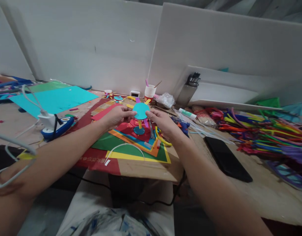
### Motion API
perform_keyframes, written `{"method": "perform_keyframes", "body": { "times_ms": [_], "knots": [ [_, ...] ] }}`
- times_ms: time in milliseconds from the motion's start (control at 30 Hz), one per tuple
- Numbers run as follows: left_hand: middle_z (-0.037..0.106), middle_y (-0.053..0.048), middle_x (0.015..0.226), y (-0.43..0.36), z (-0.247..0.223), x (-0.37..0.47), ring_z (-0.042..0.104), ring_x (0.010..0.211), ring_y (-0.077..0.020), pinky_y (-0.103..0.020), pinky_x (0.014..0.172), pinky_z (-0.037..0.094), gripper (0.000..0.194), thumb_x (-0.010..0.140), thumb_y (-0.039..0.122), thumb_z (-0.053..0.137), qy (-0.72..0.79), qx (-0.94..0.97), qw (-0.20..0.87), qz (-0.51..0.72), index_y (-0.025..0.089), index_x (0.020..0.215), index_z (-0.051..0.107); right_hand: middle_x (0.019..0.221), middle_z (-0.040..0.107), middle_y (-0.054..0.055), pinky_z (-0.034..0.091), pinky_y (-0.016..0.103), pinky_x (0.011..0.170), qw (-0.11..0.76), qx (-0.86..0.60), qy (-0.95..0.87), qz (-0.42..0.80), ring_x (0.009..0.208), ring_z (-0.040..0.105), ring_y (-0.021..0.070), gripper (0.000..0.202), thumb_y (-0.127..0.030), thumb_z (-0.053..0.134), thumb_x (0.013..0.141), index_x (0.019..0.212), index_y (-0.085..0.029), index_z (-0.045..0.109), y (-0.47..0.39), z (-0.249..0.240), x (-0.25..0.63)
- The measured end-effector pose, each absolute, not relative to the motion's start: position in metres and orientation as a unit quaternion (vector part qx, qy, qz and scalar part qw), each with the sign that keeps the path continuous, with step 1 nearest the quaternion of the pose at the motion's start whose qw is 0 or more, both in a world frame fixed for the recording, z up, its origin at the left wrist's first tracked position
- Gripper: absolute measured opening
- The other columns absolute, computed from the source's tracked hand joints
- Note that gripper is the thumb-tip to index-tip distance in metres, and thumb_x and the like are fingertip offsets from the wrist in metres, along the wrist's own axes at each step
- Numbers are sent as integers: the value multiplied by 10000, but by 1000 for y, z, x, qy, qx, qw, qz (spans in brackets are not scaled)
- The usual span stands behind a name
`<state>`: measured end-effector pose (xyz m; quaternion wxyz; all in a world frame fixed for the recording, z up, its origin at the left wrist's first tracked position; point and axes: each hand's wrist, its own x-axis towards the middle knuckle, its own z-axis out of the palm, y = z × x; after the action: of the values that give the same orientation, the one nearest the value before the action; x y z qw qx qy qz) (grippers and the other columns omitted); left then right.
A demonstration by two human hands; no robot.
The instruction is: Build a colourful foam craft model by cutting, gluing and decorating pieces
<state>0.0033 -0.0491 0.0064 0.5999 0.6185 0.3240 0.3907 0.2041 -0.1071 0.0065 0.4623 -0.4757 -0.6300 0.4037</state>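
A light-blue paper disc [141, 111] is held upright in front of me, with yellow and purple paper strips sticking out around its edge. The fingers of my left hand [118, 115] pinch its left rim, and those of my right hand [161, 120] pinch the right rim. Below the disc, a yellow strip runs down toward a small blue round piece [139, 130] lying on red paper. Under both hands is a stack of coloured sheets, with a green sheet [104, 143] showing low in it. A yellow-handled tool [163, 139] lies beside my right wrist.
A black phone [227, 159] lies right of my arm, near piled pipe cleaners [254, 126]. Behind stand paper cups [150, 91] and a grey bottle [187, 90]. At left are a large cyan sheet [59, 98], a blue glue gun [59, 127] and a white cable [14, 137].
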Motion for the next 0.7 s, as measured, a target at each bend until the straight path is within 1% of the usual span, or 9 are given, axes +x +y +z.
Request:
{"method": "perform_keyframes", "body": {
  "times_ms": [100,167,267,333,400,533,633,700],
  "knots": [
    [578,-11,622,-49,6,11,482,527,-66,-216,510,390,281,652,333,826,309,615,617,381,122,689,644,775,656,-8,440,245,636,482,-471,-588,448,706,570,139,457,-629,692,672,832,-205,634,-106,3,203],
    [574,-11,613,-48,6,16,482,526,-66,-209,499,383,304,654,356,831,307,613,625,374,124,678,636,754,651,-10,421,237,604,499,-484,-554,459,648,544,120,446,-594,731,631,809,-201,616,-105,3,204],
    [621,-33,657,-49,3,23,519,553,-82,-211,497,389,376,673,469,810,314,606,630,370,129,699,650,723,636,-15,380,231,547,522,-499,-507,471,578,494,101,398,-527,743,623,790,-198,593,-102,1,208],
    [671,-65,734,-50,0,28,563,602,-106,-225,522,416,437,695,554,766,322,600,635,364,127,739,682,707,625,-19,374,233,539,542,-494,-480,481,567,484,99,342,-474,732,639,773,-199,577,-98,-1,210],
    [694,-85,770,-52,-2,32,595,645,-131,-250,565,445,484,699,603,738,325,594,643,357,123,745,698,690,618,-23,376,236,540,562,-485,-461,488,562,485,101,298,-435,722,654,749,-202,562,-95,-5,211],
    [693,-82,731,-57,-4,37,611,667,-159,-296,638,462,487,656,595,776,312,582,666,346,119,712,687,707,651,-16,405,252,555,570,-471,-456,495,573,524,118,281,-419,736,660,747,-206,573,-94,-7,209],
    [680,-74,717,-60,-4,37,598,669,-151,-295,655,449,491,619,576,809,316,572,668,356,111,705,679,718,671,-17,435,256,590,577,-464,-446,503,598,546,120,303,-423,771,631,750,-206,598,-97,-5,206],
    [673,-70,721,-61,-4,36,587,670,-141,-284,648,437,503,599,572,824,327,564,666,362,104,714,680,695,667,-25,432,249,591,583,-463,-437,505,593,539,112,313,-421,791,606,738,-203,609,-100,-4,204]
  ]
}}
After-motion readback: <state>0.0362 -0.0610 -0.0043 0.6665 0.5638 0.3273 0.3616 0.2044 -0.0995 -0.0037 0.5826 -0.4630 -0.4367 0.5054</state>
